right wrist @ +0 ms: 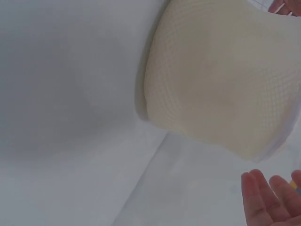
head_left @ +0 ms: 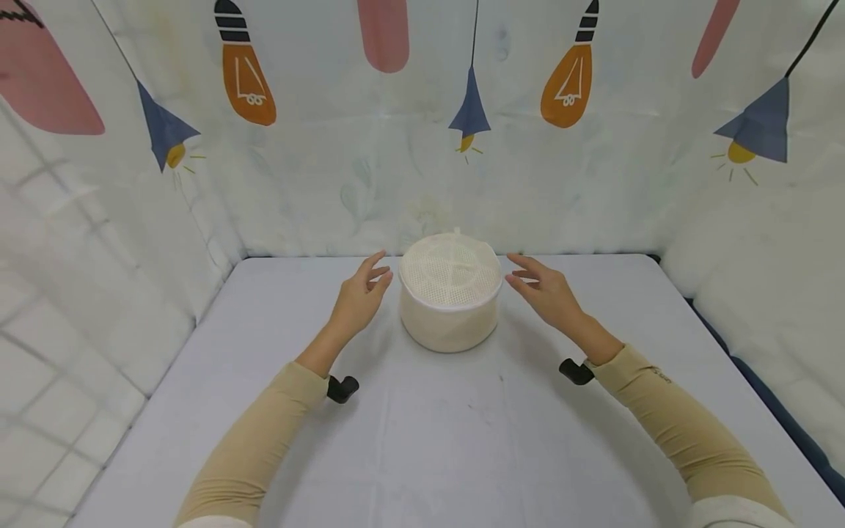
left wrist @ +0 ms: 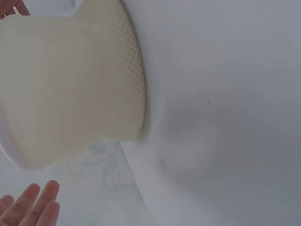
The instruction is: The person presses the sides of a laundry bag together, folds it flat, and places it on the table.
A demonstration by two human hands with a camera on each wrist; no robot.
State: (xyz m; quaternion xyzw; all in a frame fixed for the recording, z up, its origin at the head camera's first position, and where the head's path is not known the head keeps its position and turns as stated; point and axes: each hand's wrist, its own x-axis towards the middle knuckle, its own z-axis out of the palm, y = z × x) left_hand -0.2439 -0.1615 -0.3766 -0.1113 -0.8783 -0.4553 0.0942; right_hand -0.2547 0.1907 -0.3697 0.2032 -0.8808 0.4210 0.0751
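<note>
A cream, round mesh laundry bag (head_left: 450,323) stands upright near the table's far edge, its flat mesh top edged by a pale rim. To its left is my left hand (head_left: 361,297), fingers loosely bent and a small gap short of the side. My right hand (head_left: 544,293) mirrors it on the other side, also just apart from the bag. Both wrist views show the soft mesh wall of the bag (left wrist: 70,89), slightly dented, with the fingers (right wrist: 277,200) extended near the rim. Nothing is held in either hand.
The bag rests on a table with a white cloth (head_left: 436,440). Behind it hangs a pale curtain (head_left: 409,161) printed with lamps and bulbs, and similar fabric closes off both sides. Black wrist-camera mounts (head_left: 342,389) stick out under both wrists.
</note>
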